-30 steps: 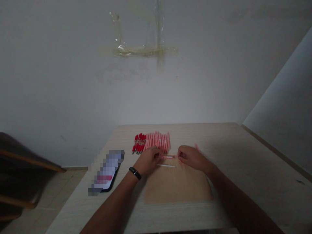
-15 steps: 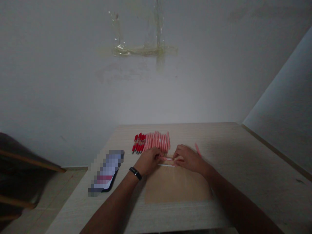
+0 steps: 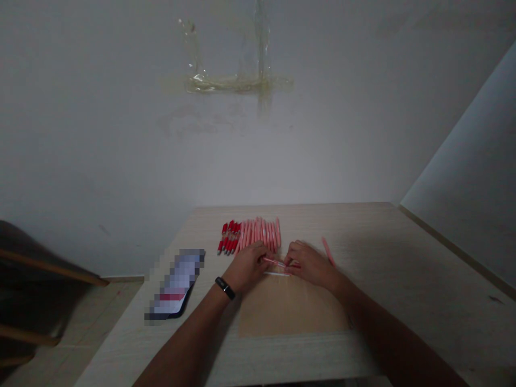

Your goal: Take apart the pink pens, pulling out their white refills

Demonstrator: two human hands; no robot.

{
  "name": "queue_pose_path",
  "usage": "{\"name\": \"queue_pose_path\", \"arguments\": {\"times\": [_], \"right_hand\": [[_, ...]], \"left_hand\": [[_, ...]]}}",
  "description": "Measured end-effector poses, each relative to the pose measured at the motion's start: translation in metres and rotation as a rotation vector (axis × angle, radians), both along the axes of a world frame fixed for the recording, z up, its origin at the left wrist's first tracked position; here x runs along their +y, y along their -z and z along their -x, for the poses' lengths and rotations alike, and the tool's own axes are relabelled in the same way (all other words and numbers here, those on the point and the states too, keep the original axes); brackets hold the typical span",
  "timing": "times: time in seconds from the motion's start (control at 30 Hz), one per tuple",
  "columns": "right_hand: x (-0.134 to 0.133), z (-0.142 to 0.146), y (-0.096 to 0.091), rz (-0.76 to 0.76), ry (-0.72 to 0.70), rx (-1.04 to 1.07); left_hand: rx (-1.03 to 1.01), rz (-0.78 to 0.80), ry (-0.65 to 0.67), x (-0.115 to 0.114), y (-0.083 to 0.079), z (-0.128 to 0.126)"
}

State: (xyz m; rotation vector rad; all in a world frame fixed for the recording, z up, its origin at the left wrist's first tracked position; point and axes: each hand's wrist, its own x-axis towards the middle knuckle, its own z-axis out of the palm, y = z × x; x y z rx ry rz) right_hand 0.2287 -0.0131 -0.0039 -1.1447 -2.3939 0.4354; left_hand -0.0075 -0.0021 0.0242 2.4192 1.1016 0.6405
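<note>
Between my two hands, over the brown sheet (image 3: 294, 309), is a slim pink-and-white pen (image 3: 276, 262), lying roughly crosswise. My left hand (image 3: 252, 264) pinches its left end with closed fingers. At the other end, the fingers of my right hand (image 3: 304, 262) are closed around the pen, hiding much of that part. Just below it, a thin white stick with a reddish tip (image 3: 276, 274) rests on the sheet. Behind my left hand lies a row of pink pens (image 3: 260, 232), and left of those are several red pen parts with grey tips (image 3: 229, 239).
A phone (image 3: 175, 285) with a blurred-out screen lies on the wooden table (image 3: 342, 220) to the left. One pink piece (image 3: 328, 250) sits apart, beyond my right hand. The wall (image 3: 282, 172) stands behind the table's far edge.
My hands have shifted very slightly, and the pen between them is tilted a little more, its right end lower. The other things stay where they were.
</note>
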Motion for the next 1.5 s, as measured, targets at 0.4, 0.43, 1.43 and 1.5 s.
{"name": "queue_pose_path", "arguments": {"times": [0.4,0.43,1.43,1.5], "right_hand": [[0.005,-0.01,-0.007,-0.083,0.013,0.06],[0.005,-0.011,-0.009,-0.09,0.02,0.059],[0.01,-0.029,-0.012,-0.102,0.018,0.055],[0.012,-0.035,-0.011,-0.108,0.02,0.051]], "left_hand": [[0.08,0.042,-0.074,0.002,0.003,0.005],[0.077,0.043,-0.07,0.002,0.002,0.005],[0.063,0.123,0.021,-0.002,-0.005,0.007],[0.031,0.062,-0.039,0.004,-0.008,0.014]]}}
